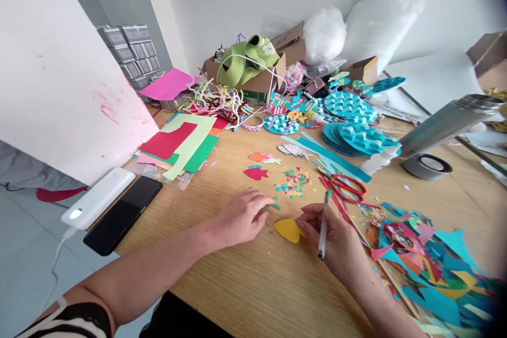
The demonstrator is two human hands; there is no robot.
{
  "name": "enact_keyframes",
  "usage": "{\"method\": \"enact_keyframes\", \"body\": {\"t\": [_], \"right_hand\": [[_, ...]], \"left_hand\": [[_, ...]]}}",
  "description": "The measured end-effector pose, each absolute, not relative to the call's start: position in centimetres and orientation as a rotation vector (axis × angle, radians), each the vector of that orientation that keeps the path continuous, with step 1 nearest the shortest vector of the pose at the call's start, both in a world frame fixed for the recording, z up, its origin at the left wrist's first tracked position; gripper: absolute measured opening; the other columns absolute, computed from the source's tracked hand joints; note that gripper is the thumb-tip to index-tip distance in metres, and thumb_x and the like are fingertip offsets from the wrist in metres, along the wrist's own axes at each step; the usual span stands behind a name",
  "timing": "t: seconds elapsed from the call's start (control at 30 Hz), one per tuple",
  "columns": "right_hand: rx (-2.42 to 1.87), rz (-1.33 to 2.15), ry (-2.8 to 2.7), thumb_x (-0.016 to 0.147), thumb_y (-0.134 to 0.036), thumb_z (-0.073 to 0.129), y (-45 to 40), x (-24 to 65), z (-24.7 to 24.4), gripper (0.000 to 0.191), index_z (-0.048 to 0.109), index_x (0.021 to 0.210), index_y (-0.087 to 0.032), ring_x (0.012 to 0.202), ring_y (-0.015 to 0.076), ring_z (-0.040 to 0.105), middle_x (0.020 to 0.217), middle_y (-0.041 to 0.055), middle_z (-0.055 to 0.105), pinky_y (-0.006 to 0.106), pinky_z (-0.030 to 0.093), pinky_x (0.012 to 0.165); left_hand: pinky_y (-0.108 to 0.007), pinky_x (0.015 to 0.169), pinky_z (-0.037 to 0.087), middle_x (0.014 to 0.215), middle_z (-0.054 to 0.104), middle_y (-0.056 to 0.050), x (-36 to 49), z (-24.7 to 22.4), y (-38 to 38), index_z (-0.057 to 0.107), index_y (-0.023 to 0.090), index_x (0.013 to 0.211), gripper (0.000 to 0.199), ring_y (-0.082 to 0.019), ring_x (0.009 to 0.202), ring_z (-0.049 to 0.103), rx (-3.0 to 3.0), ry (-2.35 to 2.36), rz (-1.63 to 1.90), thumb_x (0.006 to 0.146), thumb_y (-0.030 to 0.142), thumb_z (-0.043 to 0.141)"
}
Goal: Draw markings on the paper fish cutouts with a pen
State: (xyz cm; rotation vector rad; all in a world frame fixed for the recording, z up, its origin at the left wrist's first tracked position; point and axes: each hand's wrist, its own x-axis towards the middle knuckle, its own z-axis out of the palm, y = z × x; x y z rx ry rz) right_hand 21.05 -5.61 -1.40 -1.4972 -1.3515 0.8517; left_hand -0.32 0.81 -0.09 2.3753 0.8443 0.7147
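Near the middle of the wooden table, my left hand rests with its fingers closed around a small green paper piece. My right hand is closed on a pen, and its fingertips touch the tail end of a yellow paper fish shape lying flat. Beyond the hands lie a red paper fish, an orange fish and a white drawn fish. Small coloured paper bits are heaped beside them. Red-handled scissors lie above my right hand.
Coloured sheets, a phone and a white power bank are at left. Blue wavy discs, a tape roll and a metal flask stand back right. Paper scraps cover the right side.
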Motion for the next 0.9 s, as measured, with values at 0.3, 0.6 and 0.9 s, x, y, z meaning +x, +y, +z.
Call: {"method": "enact_keyframes", "body": {"t": [0.3,0.6,0.9], "right_hand": [[-1.586,0.546,-1.630,0.087,-0.029,0.056,-5.7,21.7,-1.8,0.010,0.057,0.096,-0.023,0.069,0.0188,0.070,0.081,0.0043,0.072,0.029,0.056,0.060],[-1.571,0.342,-1.715,0.089,-0.027,0.057,-5.7,21.9,-2.0,0.009,0.058,0.098,-0.023,0.069,0.0180,0.072,0.082,0.0037,0.073,0.026,0.058,0.059],[-1.577,0.343,-1.676,0.091,-0.031,0.059,-5.8,22.0,-2.4,0.010,0.060,0.098,-0.023,0.069,0.0168,0.071,0.082,0.0030,0.072,0.023,0.058,0.055]], "left_hand": [[-0.037,0.091,0.049,0.107,0.065,-0.008,-1.4,-0.2,1.4,0.067,0.011,0.104,0.029,-0.023,0.099,0.055,2.906,0.803,0.448,0.084,0.001,0.048],[-0.036,0.087,0.049,0.093,0.066,-0.008,-2.4,-0.2,2.3,0.069,0.013,0.090,0.022,-0.022,0.093,0.058,2.933,1.024,0.413,0.083,0.002,0.051],[-0.034,0.088,0.048,0.097,0.066,-0.007,-1.9,0.0,1.5,0.067,0.013,0.094,0.024,-0.021,0.093,0.056,2.875,0.866,0.480,0.084,0.002,0.048]]}}
